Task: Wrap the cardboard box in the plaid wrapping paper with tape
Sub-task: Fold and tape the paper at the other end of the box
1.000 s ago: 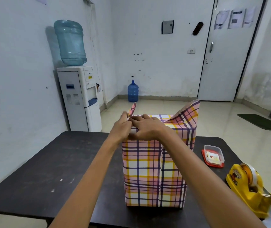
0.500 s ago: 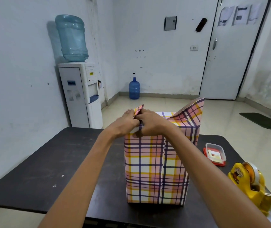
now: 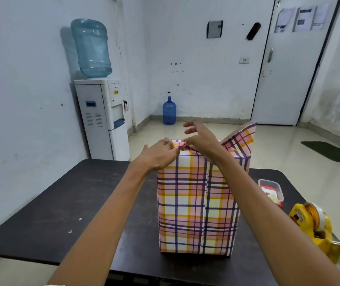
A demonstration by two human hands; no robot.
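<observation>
On the dark table (image 3: 61, 203), frame centre, the left hand (image 3: 158, 155) presses flat on folded paper at the top left edge of the tall cardboard box (image 3: 198, 219), which stands upright in pink, yellow and navy plaid wrapping paper (image 3: 181, 188). The right hand (image 3: 203, 141) hovers beside it, fingers spread, gripping nothing. The upright paper flap (image 3: 242, 141) is unfolded. No tape shows, so the fold may spring open during a reach for the yellow tape dispenser (image 3: 313, 226), lower right.
</observation>
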